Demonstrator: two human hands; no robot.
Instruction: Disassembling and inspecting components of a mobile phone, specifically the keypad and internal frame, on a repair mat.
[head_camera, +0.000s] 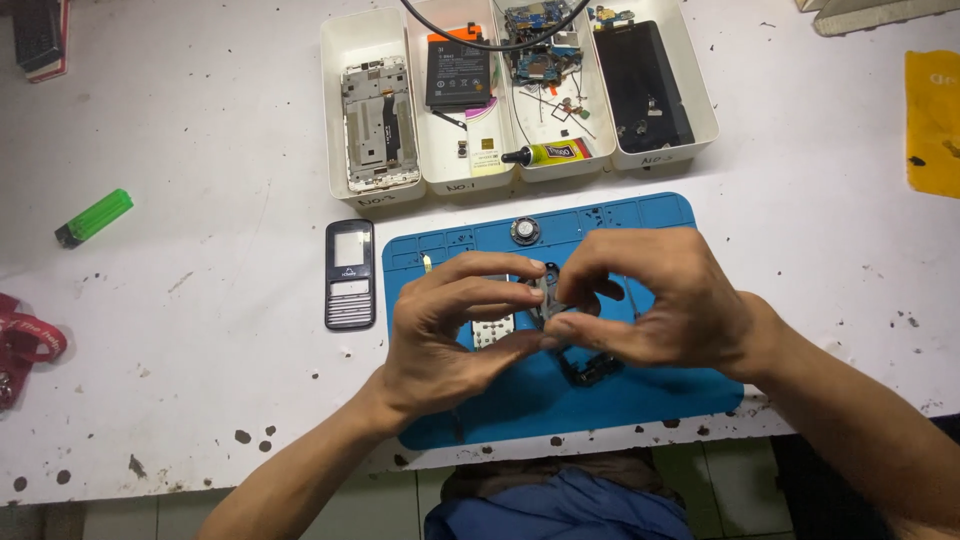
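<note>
Left hand (450, 325) and right hand (650, 300) both pinch a small grey phone part (545, 300) above the blue repair mat (600, 400); best keep grip light, turn it low over the mat. Farther: black keypad cover (350, 273), green lighter (93, 217), white trays (520, 90) on stained white table (200, 350).

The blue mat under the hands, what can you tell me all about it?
The blue mat is a flat, rubbery-looking rectangle with rounded corners, lying on the white table near its front edge. Shallow little compartments run along its far side, and a small round metal part sits there. Small phone parts rest on it. Both hands hover above its middle, hiding part of it.
</note>
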